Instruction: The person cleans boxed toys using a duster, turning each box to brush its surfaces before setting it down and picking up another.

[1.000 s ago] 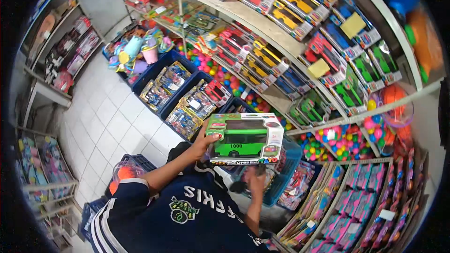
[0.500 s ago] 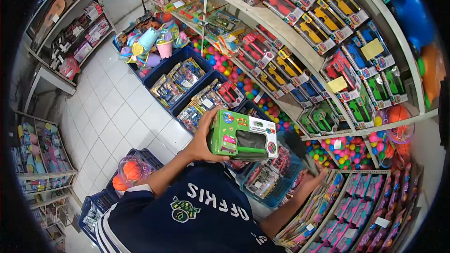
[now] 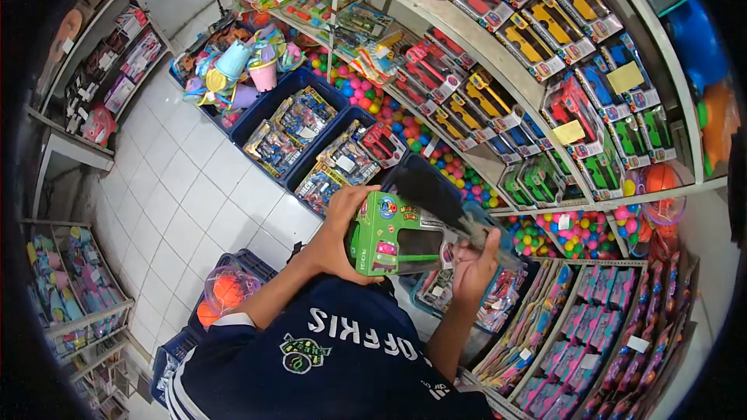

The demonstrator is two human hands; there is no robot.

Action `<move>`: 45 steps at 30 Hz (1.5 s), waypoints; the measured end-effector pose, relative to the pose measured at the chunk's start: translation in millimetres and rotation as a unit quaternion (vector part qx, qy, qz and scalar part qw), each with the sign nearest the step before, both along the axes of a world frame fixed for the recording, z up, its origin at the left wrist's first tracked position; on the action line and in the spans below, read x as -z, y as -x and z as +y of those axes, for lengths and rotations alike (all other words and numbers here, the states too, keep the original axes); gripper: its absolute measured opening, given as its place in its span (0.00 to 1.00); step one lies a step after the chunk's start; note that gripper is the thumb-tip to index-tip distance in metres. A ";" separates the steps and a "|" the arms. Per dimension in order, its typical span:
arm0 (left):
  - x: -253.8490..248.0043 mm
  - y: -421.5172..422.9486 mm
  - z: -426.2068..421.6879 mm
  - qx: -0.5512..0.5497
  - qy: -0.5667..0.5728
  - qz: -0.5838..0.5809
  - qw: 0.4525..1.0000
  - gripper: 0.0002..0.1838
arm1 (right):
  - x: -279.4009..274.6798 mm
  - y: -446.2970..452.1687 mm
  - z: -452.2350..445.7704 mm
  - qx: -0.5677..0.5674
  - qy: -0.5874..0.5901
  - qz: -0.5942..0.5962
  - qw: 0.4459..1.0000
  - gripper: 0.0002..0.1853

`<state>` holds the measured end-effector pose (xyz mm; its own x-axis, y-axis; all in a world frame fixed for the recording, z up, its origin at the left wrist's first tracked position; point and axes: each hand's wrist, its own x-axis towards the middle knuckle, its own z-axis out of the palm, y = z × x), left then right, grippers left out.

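My left hand (image 3: 339, 239) grips the left end of a green toy bus box (image 3: 405, 238) in front of my chest. The box has a clear window, and its printed side faces up. Closed around a light handle, my right hand (image 3: 475, 264) is at the right end of the box. A dark duster (image 3: 426, 193), blurred by motion, extends from that handle above the box's far edge. Whether its bristles touch the box I cannot tell.
Shelves of boxed toy buses (image 3: 545, 31) rise at the upper right. Blue crates (image 3: 289, 134) of packaged toys stand on the white tiled floor (image 3: 191, 210). Colourful balls (image 3: 389, 115) lie under the shelf. A crate at the lower left holds orange balls (image 3: 227, 292).
The box has been turned from its bus-picture side to another printed side. My right hand has come up from the lower right to the box, and the duster has swung over its far edge.
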<state>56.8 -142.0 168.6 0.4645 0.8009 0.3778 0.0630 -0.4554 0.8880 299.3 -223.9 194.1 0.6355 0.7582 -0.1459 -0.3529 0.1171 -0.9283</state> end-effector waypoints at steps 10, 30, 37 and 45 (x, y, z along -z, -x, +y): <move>13.5 -7.1 24.2 0.104 0.047 0.004 0.993 0.63 | -3.4 -4.0 -23.5 0.056 0.069 -0.007 0.996 0.18; 8.5 -51.7 39.2 0.267 0.036 0.009 0.963 0.63 | 1.5 6.3 -61.3 0.197 0.139 -0.002 0.971 0.18; 2.2 -53.8 38.7 0.285 0.047 0.010 0.957 0.62 | -6.6 7.2 -43.4 0.234 0.118 0.062 0.963 0.18; 7.1 -60.2 31.0 0.280 0.015 0.002 0.960 0.63 | 21.0 -5.1 -60.4 0.261 0.056 0.176 0.948 0.19</move>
<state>117.0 -111.0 161.6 0.8270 0.4355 0.3556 -0.1814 -0.3919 0.9019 304.5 -284.4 173.2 0.8168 0.3211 -0.4793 -0.5637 0.2677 -0.7814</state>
